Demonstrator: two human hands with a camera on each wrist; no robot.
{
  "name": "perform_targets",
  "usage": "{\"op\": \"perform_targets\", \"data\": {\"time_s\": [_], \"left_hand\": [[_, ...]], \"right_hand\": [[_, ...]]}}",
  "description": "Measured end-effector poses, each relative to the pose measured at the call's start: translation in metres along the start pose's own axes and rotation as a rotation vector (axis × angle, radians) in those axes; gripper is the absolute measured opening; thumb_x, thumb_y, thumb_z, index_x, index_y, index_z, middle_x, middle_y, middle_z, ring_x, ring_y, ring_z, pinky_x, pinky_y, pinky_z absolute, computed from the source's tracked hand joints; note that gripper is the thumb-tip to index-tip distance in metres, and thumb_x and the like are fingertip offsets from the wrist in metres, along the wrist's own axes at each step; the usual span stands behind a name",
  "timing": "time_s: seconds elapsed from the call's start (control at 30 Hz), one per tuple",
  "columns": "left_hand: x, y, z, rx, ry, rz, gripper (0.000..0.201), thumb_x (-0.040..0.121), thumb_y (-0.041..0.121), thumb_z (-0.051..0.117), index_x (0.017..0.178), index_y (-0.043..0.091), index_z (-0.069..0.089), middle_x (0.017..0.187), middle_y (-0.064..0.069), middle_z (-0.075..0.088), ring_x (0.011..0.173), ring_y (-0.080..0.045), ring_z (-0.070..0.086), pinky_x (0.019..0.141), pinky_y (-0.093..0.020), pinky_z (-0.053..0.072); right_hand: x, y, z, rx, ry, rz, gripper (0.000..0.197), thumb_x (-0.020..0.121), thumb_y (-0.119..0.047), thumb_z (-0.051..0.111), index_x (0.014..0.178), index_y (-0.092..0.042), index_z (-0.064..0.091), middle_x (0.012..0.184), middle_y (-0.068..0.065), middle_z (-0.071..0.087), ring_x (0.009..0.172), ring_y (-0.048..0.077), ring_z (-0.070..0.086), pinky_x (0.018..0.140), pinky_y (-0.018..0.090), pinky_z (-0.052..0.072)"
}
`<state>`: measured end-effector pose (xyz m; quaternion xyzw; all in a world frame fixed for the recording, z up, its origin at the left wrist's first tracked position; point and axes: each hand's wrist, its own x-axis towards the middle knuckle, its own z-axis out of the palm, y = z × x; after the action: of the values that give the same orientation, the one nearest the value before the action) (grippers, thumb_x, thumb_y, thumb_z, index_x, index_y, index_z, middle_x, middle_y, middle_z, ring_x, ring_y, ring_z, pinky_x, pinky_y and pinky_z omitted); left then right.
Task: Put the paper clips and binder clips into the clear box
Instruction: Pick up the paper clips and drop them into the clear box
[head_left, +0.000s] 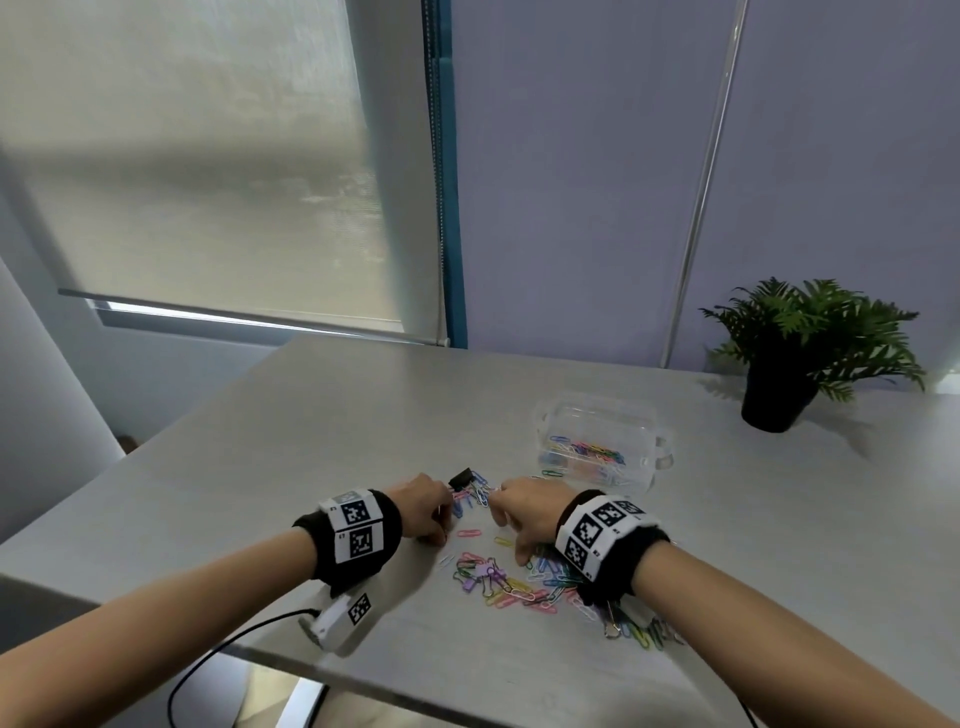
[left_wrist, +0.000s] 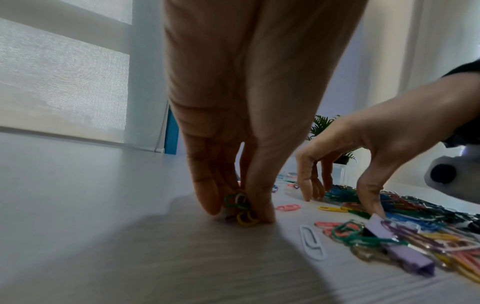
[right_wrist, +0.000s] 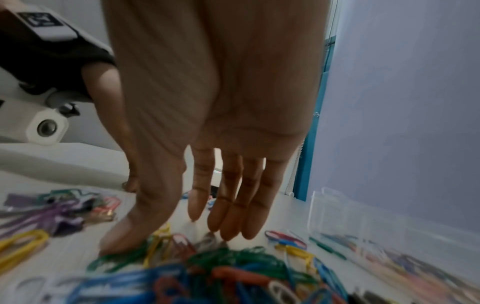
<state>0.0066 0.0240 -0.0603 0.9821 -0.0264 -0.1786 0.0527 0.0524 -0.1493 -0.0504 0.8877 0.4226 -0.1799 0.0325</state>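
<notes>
Clips (head_left: 519, 582) lie in a loose coloured heap on the near part of the table (head_left: 311, 415), directly under and between both hands, with a purple binder clip (left_wrist: 405, 255) in the near left of the heap. The left hand (head_left: 423, 512) stands fingertips-down at the heap's left edge, thumb and fingers pinched together on a small bunch (left_wrist: 240, 207) of green, white and yellow paper clips, which touches the tabletop. The right hand (head_left: 524, 512) hovers over the heap's right side with fingers straight and slightly apart, thumb tip down among green clips; it seems to hold nothing, though the right-wrist view is blurred there. Just beyond the fingertips of both hands sits a black binder clip (head_left: 461, 478) amid a few stray clips.

The box (head_left: 602, 441) stands open to the far right of the hands, nearer the right hand, its long side running left to right, some clips already inside. So the loaded left hand would need to cross rightward and away past the right one.

The table is pale grey and smooth. At its far right corner stands a plant (head_left: 800, 353); behind are a lilac wall and, far left, a blind (head_left: 208, 182).
</notes>
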Motion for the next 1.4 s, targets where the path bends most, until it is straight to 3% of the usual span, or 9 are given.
{"op": "perform_targets", "data": {"time_s": [0.2, 0.47, 0.57, 0.8, 0.93, 1.1, 1.2, 1.3, 1.4], "left_hand": [[-0.002, 0.001, 0.003, 0.068, 0.026, 0.024, 0.027, 0.085, 0.019, 0.062, 0.11, 0.008, 0.063, 0.116, -0.014, 0.064, 0.109, -0.029, 0.058, 0.086, -0.03, 0.046], [-0.008, -0.012, -0.006, -0.097, 0.063, 0.021, 0.02, 0.083, 0.01, 0.057, 0.101, 0.007, 0.067, 0.106, -0.01, 0.07, 0.089, -0.019, 0.061, 0.086, -0.028, 0.048], [-0.008, -0.023, -0.014, -0.247, 0.054, 0.02, 0.016, 0.084, 0.008, 0.057, 0.096, 0.006, 0.067, 0.094, -0.007, 0.068, 0.08, -0.016, 0.062, 0.08, -0.025, 0.051], [0.01, -0.013, -0.044, -0.393, 0.073, 0.085, 0.01, 0.087, 0.003, 0.056, 0.09, 0.005, 0.065, 0.082, -0.005, 0.062, 0.056, 0.0, 0.059, 0.064, -0.013, 0.051], [0.045, 0.027, -0.08, -0.488, 0.126, 0.179, 0.024, 0.087, -0.005, 0.052, 0.072, 0.013, 0.055, 0.07, 0.0, 0.058, 0.047, 0.001, 0.059, 0.052, -0.008, 0.051], [0.1, 0.08, -0.101, -0.509, 0.229, 0.253, 0.017, 0.084, -0.002, 0.058, 0.099, -0.006, 0.064, 0.068, 0.0, 0.057, 0.037, 0.01, 0.054, 0.047, -0.003, 0.046], [0.126, 0.095, -0.096, -0.612, 0.194, 0.228, 0.024, 0.085, 0.0, 0.06, 0.106, -0.013, 0.062, 0.067, -0.003, 0.06, 0.042, 0.004, 0.058, 0.053, -0.008, 0.05], [0.133, 0.101, -0.09, -0.654, 0.111, 0.184, 0.034, 0.091, 0.02, 0.058, 0.109, -0.009, 0.063, 0.092, -0.017, 0.07, 0.071, -0.013, 0.064, 0.071, -0.02, 0.054], [0.12, 0.097, -0.09, -0.623, 0.104, 0.2, 0.038, 0.094, 0.028, 0.052, 0.11, -0.004, 0.064, 0.112, -0.015, 0.067, 0.089, -0.015, 0.059, 0.073, -0.018, 0.048]], "right_hand": [[-0.002, -0.006, 0.008, 0.148, 0.066, 0.015, 0.022, 0.075, 0.007, 0.055, 0.076, -0.016, 0.055, 0.091, 0.013, 0.071, 0.082, 0.027, 0.067, 0.065, 0.029, 0.046], [-0.007, -0.015, 0.009, 0.156, 0.125, 0.009, 0.031, 0.078, 0.011, 0.044, 0.084, -0.018, 0.052, 0.093, 0.01, 0.059, 0.083, 0.027, 0.057, 0.063, 0.026, 0.035], [-0.006, -0.013, 0.009, 0.207, 0.116, -0.006, 0.03, 0.077, 0.011, 0.045, 0.09, -0.014, 0.055, 0.082, 0.003, 0.051, 0.075, 0.023, 0.053, 0.054, 0.023, 0.035], [-0.01, -0.003, 0.008, 0.387, 0.189, -0.033, 0.027, 0.072, 0.006, 0.056, 0.083, -0.019, 0.053, 0.079, 0.0, 0.057, 0.075, 0.022, 0.057, 0.068, 0.032, 0.051], [-0.024, 0.012, 0.004, 0.636, 0.313, 0.006, 0.024, 0.074, 0.005, 0.059, 0.081, -0.017, 0.053, 0.066, -0.007, 0.053, 0.058, 0.007, 0.05, 0.053, 0.013, 0.042], [-0.049, 0.057, -0.005, 0.797, 0.523, 0.187, 0.024, 0.073, 0.002, 0.068, 0.073, -0.019, 0.055, 0.07, 0.001, 0.058, 0.057, 0.005, 0.053, 0.059, 0.019, 0.049], [-0.068, 0.081, -0.017, 0.799, 0.657, 0.302, 0.029, 0.082, 0.0, 0.061, 0.065, -0.021, 0.051, 0.063, -0.005, 0.051, 0.051, -0.002, 0.048, 0.044, 0.001, 0.037], [-0.083, 0.103, -0.028, 0.976, 0.839, 0.345, 0.018, 0.08, 0.013, 0.057, 0.076, -0.005, 0.057, 0.068, 0.005, 0.055, 0.06, 0.01, 0.051, 0.046, 0.003, 0.04], [-0.075, 0.119, -0.037, 0.994, 0.917, 0.363, 0.024, 0.073, 0.013, 0.065, 0.072, -0.01, 0.059, 0.068, 0.006, 0.059, 0.061, 0.016, 0.057, 0.056, 0.016, 0.051]]}}
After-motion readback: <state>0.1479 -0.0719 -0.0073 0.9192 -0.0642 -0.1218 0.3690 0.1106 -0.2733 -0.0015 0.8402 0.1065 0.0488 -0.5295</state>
